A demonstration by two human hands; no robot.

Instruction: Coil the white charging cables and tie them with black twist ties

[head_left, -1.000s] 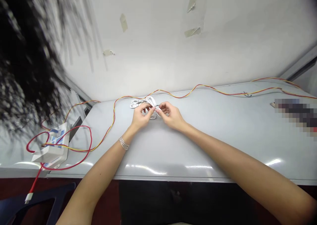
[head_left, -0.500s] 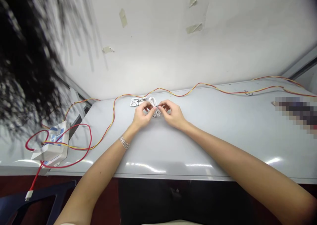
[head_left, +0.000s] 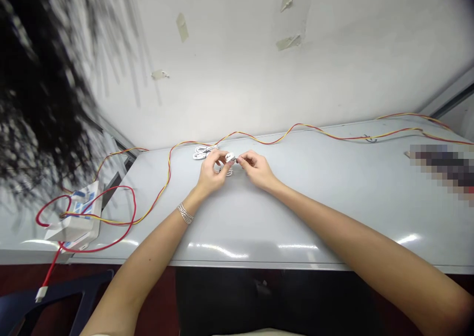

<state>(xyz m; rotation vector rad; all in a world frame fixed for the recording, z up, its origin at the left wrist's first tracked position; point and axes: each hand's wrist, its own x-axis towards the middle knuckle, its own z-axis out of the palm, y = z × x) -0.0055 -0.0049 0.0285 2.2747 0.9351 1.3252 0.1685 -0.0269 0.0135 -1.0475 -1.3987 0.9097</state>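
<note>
A small bundle of white cable (head_left: pixel 230 157) is pinched between the thumb and fingers of my left hand (head_left: pixel 214 172), above the grey table (head_left: pixel 259 227). Just to its right, my right hand (head_left: pixel 256 168) has its thumb and forefinger closed on a thin dark tie (head_left: pixel 236 161) at the bundle's side. Behind my left hand lies a second coiled white cable (head_left: pixel 202 152) with a dark tie round it. Part of another white coil (head_left: pixel 229 172) shows on the table below the held bundle, partly hidden by my left hand.
A red and yellow twisted wire (head_left: pixel 277 142) runs along the back of the table. At the left are a white power strip (head_left: pixel 94 217) and a looped red cable (head_left: pixel 135 203). Dark strands hang at upper left. A blurred-out object (head_left: pixel 444 163) lies at the right.
The held bundle has turned, so its upright loops now look short and bunched between my hands. My right hand has shifted slightly, its fingers drawn closer together.
</note>
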